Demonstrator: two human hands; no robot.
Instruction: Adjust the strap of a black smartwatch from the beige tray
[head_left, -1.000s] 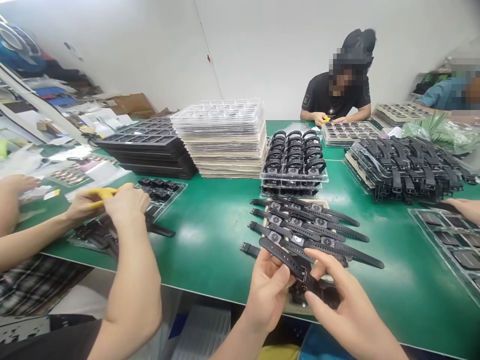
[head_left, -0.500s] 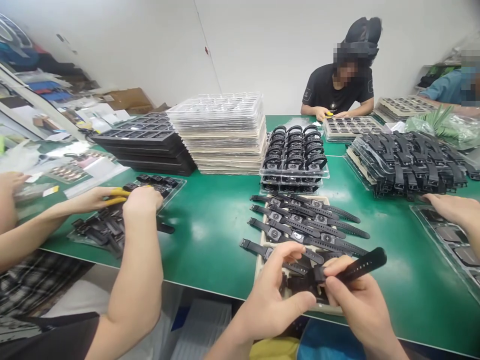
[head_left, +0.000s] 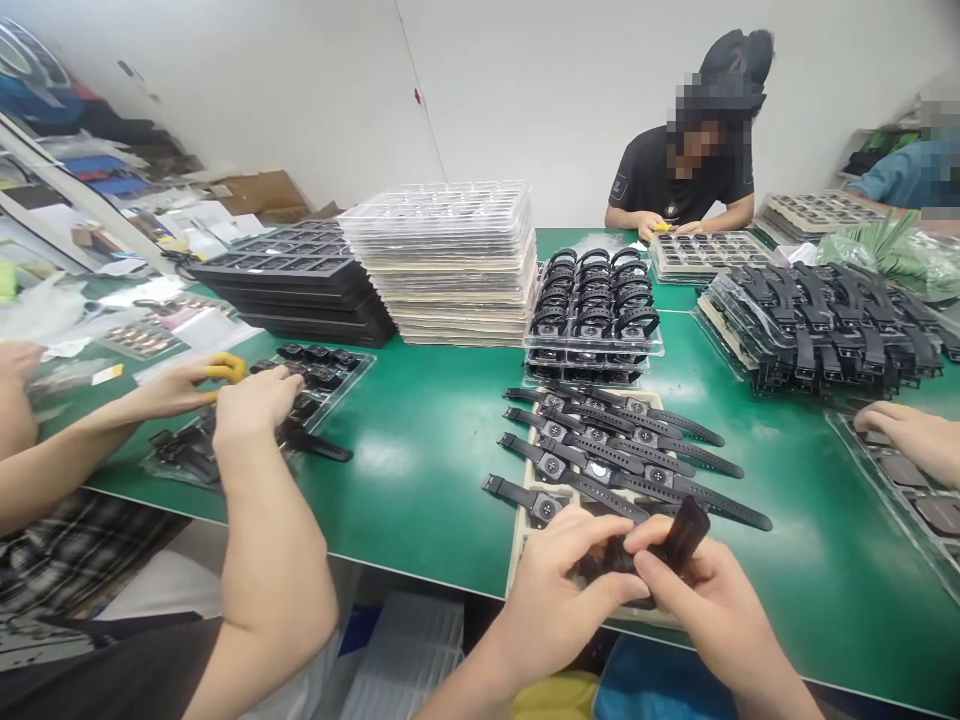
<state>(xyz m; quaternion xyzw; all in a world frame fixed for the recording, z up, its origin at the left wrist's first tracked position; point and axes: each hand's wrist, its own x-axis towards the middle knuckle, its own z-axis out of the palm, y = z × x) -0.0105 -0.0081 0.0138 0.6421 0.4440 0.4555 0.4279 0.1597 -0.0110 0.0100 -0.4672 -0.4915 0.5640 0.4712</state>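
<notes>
A black smartwatch (head_left: 685,532) is between my two hands, over the near end of a cream tray (head_left: 519,550). My left hand (head_left: 559,585) has its thumb and fingers closed on the dark watch body, which is mostly hidden. With thumb and forefinger, my right hand (head_left: 701,595) pinches the strap, whose end sticks up. Just beyond my hands, several black smartwatches (head_left: 552,467) lie face down in rows on the tray, their straps stretched out to either side.
Behind the tray stand clear trays of looped watches (head_left: 592,325) and a tall stack of trays (head_left: 457,270). Strapped watches are piled (head_left: 810,320) at right. A co-worker's arms (head_left: 262,520) reach over watches at left; another hand (head_left: 911,430) enters from the right.
My left thumb and fingers have come together on the watch. The strap end in my right hand has swung from pointing right to more upright. The left co-worker's hand has shifted left.
</notes>
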